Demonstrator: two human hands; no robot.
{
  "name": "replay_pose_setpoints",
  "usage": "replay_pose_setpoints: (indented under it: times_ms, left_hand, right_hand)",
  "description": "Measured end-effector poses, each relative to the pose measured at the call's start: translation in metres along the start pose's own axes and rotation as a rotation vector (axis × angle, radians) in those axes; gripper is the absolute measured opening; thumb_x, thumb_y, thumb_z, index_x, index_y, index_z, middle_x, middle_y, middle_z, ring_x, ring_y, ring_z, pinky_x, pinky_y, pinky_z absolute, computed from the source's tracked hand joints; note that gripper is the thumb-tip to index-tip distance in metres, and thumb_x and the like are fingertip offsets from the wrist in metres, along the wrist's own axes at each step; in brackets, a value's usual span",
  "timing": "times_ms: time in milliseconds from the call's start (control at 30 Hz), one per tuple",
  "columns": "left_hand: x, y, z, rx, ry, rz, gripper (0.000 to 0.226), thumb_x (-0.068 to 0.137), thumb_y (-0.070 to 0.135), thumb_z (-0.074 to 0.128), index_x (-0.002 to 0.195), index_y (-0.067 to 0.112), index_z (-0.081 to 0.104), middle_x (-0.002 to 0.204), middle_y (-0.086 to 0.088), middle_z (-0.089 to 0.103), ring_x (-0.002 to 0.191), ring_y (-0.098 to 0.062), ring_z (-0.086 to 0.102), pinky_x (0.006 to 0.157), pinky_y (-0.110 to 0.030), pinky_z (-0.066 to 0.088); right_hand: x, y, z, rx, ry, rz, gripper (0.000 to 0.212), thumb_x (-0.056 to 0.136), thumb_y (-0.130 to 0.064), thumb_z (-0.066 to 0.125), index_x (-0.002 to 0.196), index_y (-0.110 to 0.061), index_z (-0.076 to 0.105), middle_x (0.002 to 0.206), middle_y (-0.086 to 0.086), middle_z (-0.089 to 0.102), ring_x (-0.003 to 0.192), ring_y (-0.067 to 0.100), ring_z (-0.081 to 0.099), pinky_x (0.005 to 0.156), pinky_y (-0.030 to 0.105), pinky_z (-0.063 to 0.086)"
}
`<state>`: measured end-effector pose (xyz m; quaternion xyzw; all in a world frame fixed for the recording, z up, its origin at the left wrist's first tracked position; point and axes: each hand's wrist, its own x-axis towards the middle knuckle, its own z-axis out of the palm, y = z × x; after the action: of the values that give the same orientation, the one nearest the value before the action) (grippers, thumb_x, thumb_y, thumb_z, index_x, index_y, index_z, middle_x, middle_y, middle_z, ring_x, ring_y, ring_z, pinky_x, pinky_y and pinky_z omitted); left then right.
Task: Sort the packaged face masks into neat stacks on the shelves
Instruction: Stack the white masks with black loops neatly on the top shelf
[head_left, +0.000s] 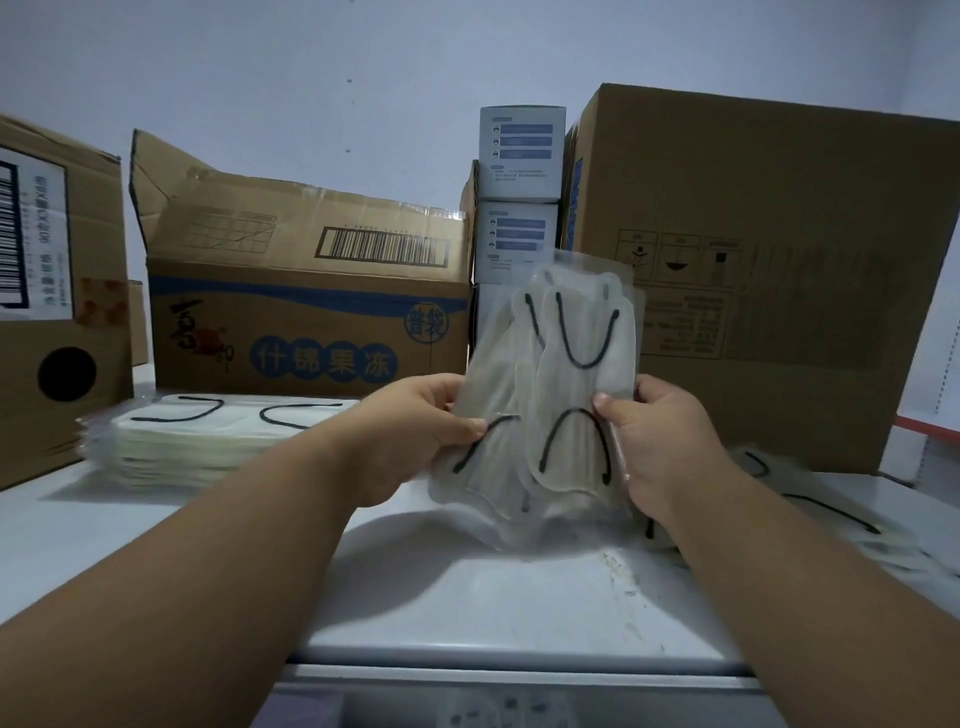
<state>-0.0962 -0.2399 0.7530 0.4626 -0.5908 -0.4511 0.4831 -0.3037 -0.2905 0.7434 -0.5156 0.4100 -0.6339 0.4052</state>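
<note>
Head view: left hand (410, 431) and right hand (657, 436) each pinch upright packaged face masks (556, 384) above white shelf (467, 597).

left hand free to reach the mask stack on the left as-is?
Probably not yet: the left hand pinches the held mask packets together with the right hand. The path to the mask stack looks unobstructed.

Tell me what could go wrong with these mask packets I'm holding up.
The clear plastic packets of pale masks with black ear loops are fanned unevenly between the left hand and right hand, so one might slip out. Setting them down crooked could topple the neat stack of packets. They could also mix into the loose pile.
</note>
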Motion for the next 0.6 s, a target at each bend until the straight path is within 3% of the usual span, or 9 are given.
replay_pose_setpoints:
  times_ms: [67,167,267,367,433,533,600]
  left_hand:
    - [0.002,0.001,-0.004,0.116,0.135,0.021,0.031,0.092,-0.002,0.062,0.116,0.016,0.068,0.100,-0.009,0.076,0.095,-0.026,0.073,0.088,-0.043,0.059]
    - [0.001,0.003,-0.010,0.467,0.304,0.143,0.029,0.088,0.012,0.072,0.111,0.028,0.062,0.097,0.003,0.072,0.089,-0.017,0.070,0.072,-0.035,0.060]
    - [-0.004,0.007,-0.013,0.465,0.207,0.209,0.029,0.087,0.010,0.073,0.109,0.026,0.065,0.094,0.003,0.075,0.088,-0.016,0.072,0.078,-0.038,0.062]
    - [-0.011,0.012,-0.014,0.428,0.041,0.180,0.020,0.085,0.006,0.074,0.101,0.017,0.073,0.093,-0.006,0.077,0.092,-0.026,0.073,0.086,-0.043,0.060]
    - [-0.014,0.014,-0.016,0.385,-0.008,0.191,0.016,0.081,0.006,0.077,0.097,0.010,0.075,0.093,-0.010,0.077,0.092,-0.027,0.074,0.084,-0.041,0.061]
    - [-0.012,0.013,-0.021,0.296,0.067,0.212,0.016,0.078,0.007,0.078,0.093,0.010,0.077,0.091,-0.011,0.077,0.089,-0.028,0.074,0.078,-0.039,0.062]
    - [-0.008,0.013,-0.024,0.170,0.207,0.204,0.019,0.083,0.028,0.075,0.090,0.011,0.075,0.087,-0.009,0.076,0.084,-0.030,0.071,0.083,-0.048,0.060]
  right_hand:
    - [0.003,0.002,-0.005,-0.297,0.071,-0.163,0.011,0.094,-0.008,0.059,0.090,-0.009,0.069,0.092,0.022,0.069,0.084,0.034,0.068,0.076,0.054,0.059]
    - [0.005,-0.001,-0.009,-0.609,0.055,-0.378,0.012,0.096,-0.014,0.057,0.099,-0.014,0.067,0.105,0.008,0.066,0.093,0.026,0.063,0.084,0.038,0.055]
    - [0.007,-0.006,-0.010,-0.725,-0.101,-0.467,0.013,0.096,-0.018,0.057,0.103,-0.021,0.067,0.134,-0.004,0.050,0.114,0.018,0.052,0.101,0.036,0.044]
    - [0.007,-0.016,-0.013,-0.692,-0.287,-0.359,0.010,0.097,-0.019,0.057,0.101,-0.021,0.066,0.118,0.001,0.064,0.103,0.028,0.063,0.094,0.051,0.053]
    - [0.006,-0.023,-0.015,-0.653,-0.413,-0.272,0.010,0.096,-0.018,0.060,0.096,-0.023,0.068,0.100,0.009,0.072,0.094,0.034,0.068,0.086,0.052,0.057]
    - [0.004,-0.032,-0.017,-0.768,-0.464,-0.304,0.006,0.093,-0.018,0.067,0.090,-0.023,0.069,0.089,0.005,0.074,0.087,0.027,0.069,0.078,0.040,0.059]
    - [0.007,-0.034,-0.015,-0.844,-0.393,-0.380,0.005,0.091,-0.021,0.068,0.087,-0.020,0.067,0.086,0.008,0.071,0.079,0.025,0.066,0.070,0.038,0.055]
